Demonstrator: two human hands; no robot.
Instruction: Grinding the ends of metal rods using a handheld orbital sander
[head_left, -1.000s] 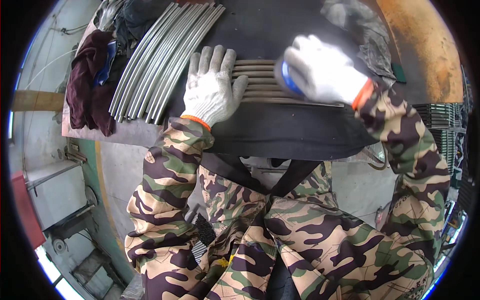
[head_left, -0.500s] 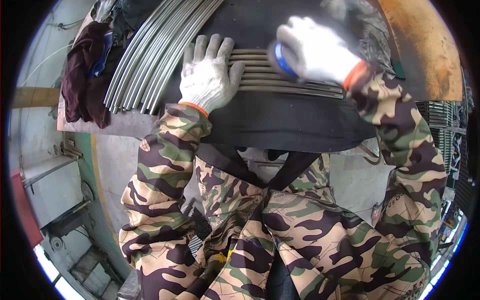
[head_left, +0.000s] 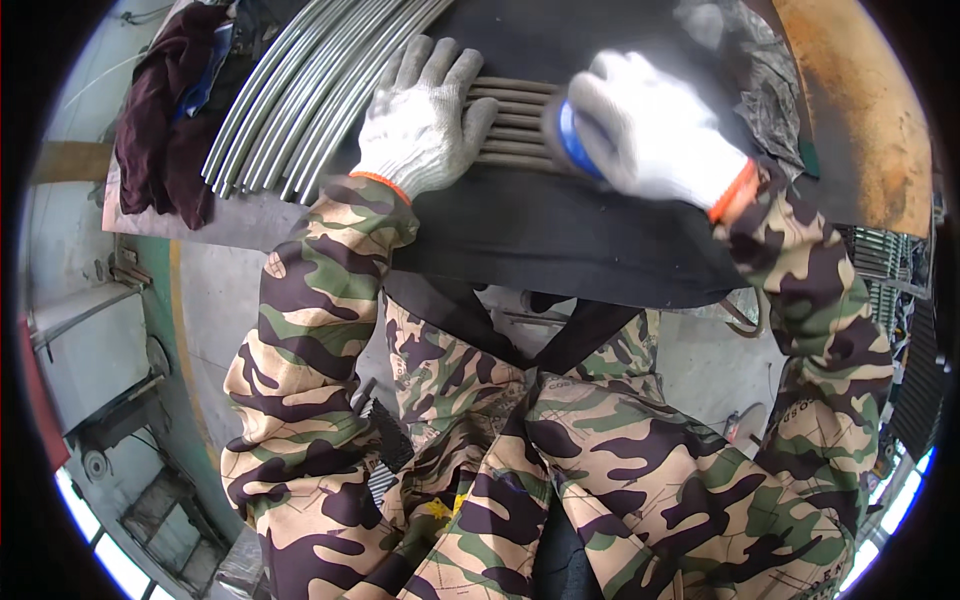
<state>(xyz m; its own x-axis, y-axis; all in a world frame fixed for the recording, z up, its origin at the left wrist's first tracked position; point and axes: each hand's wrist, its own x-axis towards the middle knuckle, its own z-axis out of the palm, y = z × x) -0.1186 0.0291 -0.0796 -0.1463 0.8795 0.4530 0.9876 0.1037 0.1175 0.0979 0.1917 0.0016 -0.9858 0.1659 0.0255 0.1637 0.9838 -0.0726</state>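
A row of several dull grey metal rods [head_left: 515, 122] lies side by side on a black sheet [head_left: 560, 235] over the table. My left hand [head_left: 422, 118], in a white knit glove, rests flat over their left ends, fingers spread. In a similar glove, my right hand [head_left: 655, 130] is closed round a round, disc-like thing with a blue band and grey edge [head_left: 573, 138], against or just above the rods. Motion smears that thing, so its exact kind cannot be made out. The right hand and forearm hide the rods' right ends.
Several shiny rods [head_left: 290, 100] are laid out at the back left. Beside them is a dark maroon cloth [head_left: 160, 150]. Crumpled clear plastic [head_left: 765, 100] lies at the back right, near a rust-stained brown board [head_left: 860, 120]. More rods [head_left: 880, 255] are stacked beyond the table's right side.
The right hand and the round blue-banded thing have shifted a little right along the rods. My left hand stays flat on their left ends. The whole view has tilted slightly.
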